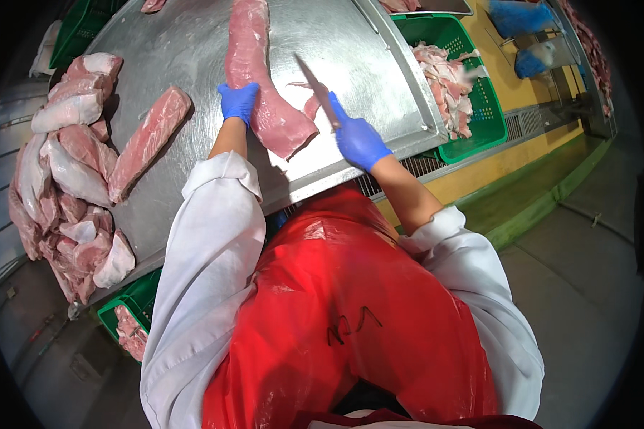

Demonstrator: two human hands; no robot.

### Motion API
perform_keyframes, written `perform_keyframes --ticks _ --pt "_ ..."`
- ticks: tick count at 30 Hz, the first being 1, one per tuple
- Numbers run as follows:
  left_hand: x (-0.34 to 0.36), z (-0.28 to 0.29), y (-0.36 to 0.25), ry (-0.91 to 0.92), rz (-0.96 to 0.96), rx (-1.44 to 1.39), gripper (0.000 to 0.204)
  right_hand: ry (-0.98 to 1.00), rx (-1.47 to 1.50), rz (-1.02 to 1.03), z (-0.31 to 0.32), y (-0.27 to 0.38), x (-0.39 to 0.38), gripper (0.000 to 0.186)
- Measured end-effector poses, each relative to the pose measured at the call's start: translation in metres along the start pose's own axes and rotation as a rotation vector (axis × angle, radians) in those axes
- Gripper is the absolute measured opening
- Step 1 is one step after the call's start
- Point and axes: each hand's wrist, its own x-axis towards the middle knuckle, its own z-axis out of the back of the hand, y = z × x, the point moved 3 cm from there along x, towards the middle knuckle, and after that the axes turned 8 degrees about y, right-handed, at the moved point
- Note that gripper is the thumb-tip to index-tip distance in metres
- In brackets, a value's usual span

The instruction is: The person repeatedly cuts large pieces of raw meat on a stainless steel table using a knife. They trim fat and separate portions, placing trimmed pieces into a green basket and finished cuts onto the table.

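A long pink pork loin [275,118] lies on the metal table, running from the far edge toward me. My left hand [239,102], in a blue glove, grips the loin's left side near its middle. In my blue-gloved right hand [361,139] is a knife [315,87], its blade pointing away and to the left, just right of the loin. A thin strip of meat [312,107] rests on the table between the loin and the blade, partly hidden by the knife. The fingers of my left hand are partly hidden.
Large meat pieces [79,164] are heaped along the table's left edge, beside another long cut [150,139]. At the right, a green crate [490,118] holds pale trimmings [440,86]. Another green crate [111,318] with meat sits below left. The metal table [358,64] has a raised rim.
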Motion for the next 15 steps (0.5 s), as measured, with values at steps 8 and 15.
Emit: perform_keyframes --ticks 8,15 --pt "-0.012 0.001 -0.017 -0.067 0.07 0.042 0.087 0.24 -0.108 0.059 -0.027 0.003 -0.068 0.083" --pt "-0.037 0.0 -0.06 -0.067 -0.3 0.537 0.068 0.378 -0.006 -0.022 0.028 -0.036 -0.191 0.085"
